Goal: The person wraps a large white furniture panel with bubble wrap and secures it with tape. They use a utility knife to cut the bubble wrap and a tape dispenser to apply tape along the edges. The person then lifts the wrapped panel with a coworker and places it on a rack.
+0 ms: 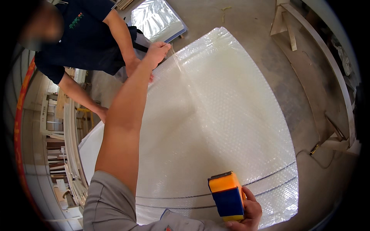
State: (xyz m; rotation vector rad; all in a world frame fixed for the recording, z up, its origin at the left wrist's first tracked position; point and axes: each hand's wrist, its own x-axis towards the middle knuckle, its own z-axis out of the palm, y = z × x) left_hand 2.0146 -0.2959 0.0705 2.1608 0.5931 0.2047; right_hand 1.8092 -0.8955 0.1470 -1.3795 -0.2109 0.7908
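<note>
A large panel-like piece covered in clear bubble wrap [231, 100] spreads before me. My left arm reaches far across it. At the far left edge, my left hand [157, 54] is closed on clear plastic film [177, 63], which rises in a crease from the wrapped surface. My right hand [248, 211] grips a boxy orange and blue hand tool [227, 196] with a dark ridged end, above the near right part of the wrap. Two dark bands [266, 177] cross the near end. A co-worker's hand [133, 66] lies by the left edge, partly hidden behind my forearm.
The co-worker [84, 42] in a dark shirt leans in from the left. A foil-wrapped stack [156, 19] sits beyond. A wooden frame [335, 57] stands on the right, with a cable [327, 165] on the floor near it. Long boards [71, 134] are stacked at left.
</note>
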